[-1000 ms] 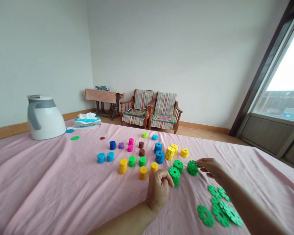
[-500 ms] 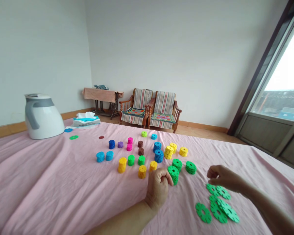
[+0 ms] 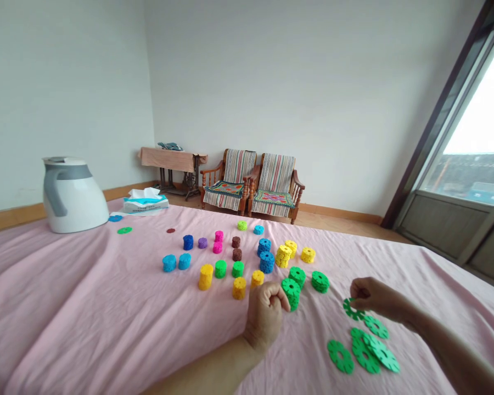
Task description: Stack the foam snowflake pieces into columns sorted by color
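My right hand is closed, with a green notched disc pinched tilted at its fingertips. Just below it, several loose green discs lie flat, some overlapping. My left hand is curled, its fingertips against the left side of a tall stack of green discs; some of its fingers are hidden. Behind that stack stands another green stack, with a shorter green stack to the right. A yellow-orange stack is partly covered by my left hand.
Several small disc stacks in other colours stand on the pink cloth, among them blue, yellow and brown. A white jug and a tissue box are at the far left. Two chairs stand beyond.
My right hand has shifted slightly right, and the green disc below it is now tilted up at its fingertips. My left hand keeps its place by the stack.
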Available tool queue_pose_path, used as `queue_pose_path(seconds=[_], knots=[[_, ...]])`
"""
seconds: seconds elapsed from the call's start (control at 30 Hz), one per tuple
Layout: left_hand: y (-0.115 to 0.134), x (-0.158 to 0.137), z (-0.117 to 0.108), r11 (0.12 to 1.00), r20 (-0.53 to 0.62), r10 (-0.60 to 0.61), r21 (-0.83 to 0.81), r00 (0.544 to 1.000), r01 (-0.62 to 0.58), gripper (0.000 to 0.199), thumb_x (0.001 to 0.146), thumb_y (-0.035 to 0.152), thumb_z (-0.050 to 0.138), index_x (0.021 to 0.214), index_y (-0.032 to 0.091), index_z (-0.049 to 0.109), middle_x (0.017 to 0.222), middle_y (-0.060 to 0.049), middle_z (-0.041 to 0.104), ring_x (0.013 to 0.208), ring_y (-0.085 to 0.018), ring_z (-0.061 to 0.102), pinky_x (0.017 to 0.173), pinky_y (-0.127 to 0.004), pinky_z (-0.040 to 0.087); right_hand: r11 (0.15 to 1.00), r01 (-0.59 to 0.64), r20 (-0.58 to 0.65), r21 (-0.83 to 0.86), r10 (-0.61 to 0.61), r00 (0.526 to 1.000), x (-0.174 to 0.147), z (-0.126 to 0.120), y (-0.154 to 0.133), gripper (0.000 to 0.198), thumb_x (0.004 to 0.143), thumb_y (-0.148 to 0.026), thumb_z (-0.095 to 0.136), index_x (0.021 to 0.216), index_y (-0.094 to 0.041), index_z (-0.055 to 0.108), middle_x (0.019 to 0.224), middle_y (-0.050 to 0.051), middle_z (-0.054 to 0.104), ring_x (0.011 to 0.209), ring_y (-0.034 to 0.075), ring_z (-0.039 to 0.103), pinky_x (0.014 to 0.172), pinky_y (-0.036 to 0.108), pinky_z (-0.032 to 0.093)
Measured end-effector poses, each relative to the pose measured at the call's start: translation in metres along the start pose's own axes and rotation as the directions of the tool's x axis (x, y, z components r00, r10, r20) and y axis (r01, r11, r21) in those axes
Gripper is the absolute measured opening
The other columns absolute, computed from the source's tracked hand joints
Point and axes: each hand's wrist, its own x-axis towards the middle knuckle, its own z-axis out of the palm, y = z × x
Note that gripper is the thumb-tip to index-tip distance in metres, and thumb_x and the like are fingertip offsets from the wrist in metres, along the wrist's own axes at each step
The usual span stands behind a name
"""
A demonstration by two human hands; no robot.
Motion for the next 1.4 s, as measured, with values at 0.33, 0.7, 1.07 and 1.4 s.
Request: queue_pose_path(seconds=[0.33, 0.7, 1.07, 1.4], knots=[[0.003, -0.001, -0.001, 0.999, 0.016, -0.016, 0.03, 1.0, 0.016, 0.029, 0.053, 0.0, 0.033, 0.045, 0.019, 0.054, 0.048, 0.001, 0.057, 0.052, -0.013, 0.054, 0.055, -0.022, 0.04, 0.853, -0.082, -0.163, 0.516, 0.192, 0.968, 0.026, 0.018, -0.049, 0.03, 0.053, -0.042, 0.071, 0.059, -0.019, 0.054, 0.049, -0.003, 0.052, 0.044, 0.008, 0.043, 0.047, 0.024, 0.035], [0.005, -0.001, -0.002, 0.999, 0.014, -0.014, 0.045, 1.0, 0.013, 0.03, 0.053, -0.001, 0.033, 0.043, 0.018, 0.054, 0.048, 0.0, 0.058, 0.052, -0.014, 0.054, 0.057, -0.023, 0.04, 0.948, -0.067, -0.31, 0.311, 0.168, 0.936, 0.034, 0.019, -0.041, 0.011, 0.063, -0.026, 0.064, 0.062, -0.018, 0.056, 0.054, 0.0, 0.058, 0.054, 0.013, 0.056, 0.049, 0.024, 0.039], [0.004, -0.001, -0.001, 0.999, 0.016, -0.02, 0.029, 1.0, 0.019, 0.029, 0.053, 0.001, 0.033, 0.044, 0.019, 0.054, 0.048, 0.0, 0.058, 0.054, -0.014, 0.055, 0.059, -0.023, 0.041, 0.86, 0.371, 0.081, -0.351, -0.367, 0.927, 0.025, 0.018, -0.048, 0.063, 0.06, -0.004, 0.059, 0.121, -0.021, 0.056, 0.128, 0.012, 0.056, 0.121, 0.026, 0.049, 0.102, 0.041, 0.037], [0.005, -0.001, -0.002, 0.999, 0.022, -0.01, 0.044, 1.0, 0.009, 0.029, 0.052, 0.001, 0.033, 0.043, 0.019, 0.055, 0.048, 0.0, 0.059, 0.053, -0.014, 0.055, 0.058, -0.024, 0.04, 0.805, 0.479, 0.21, -0.351, -0.431, 0.878, 0.035, 0.023, -0.059, 0.038, 0.059, -0.003, 0.06, 0.092, -0.022, 0.065, 0.101, 0.006, 0.061, 0.099, 0.022, 0.054, 0.088, 0.034, 0.042]])
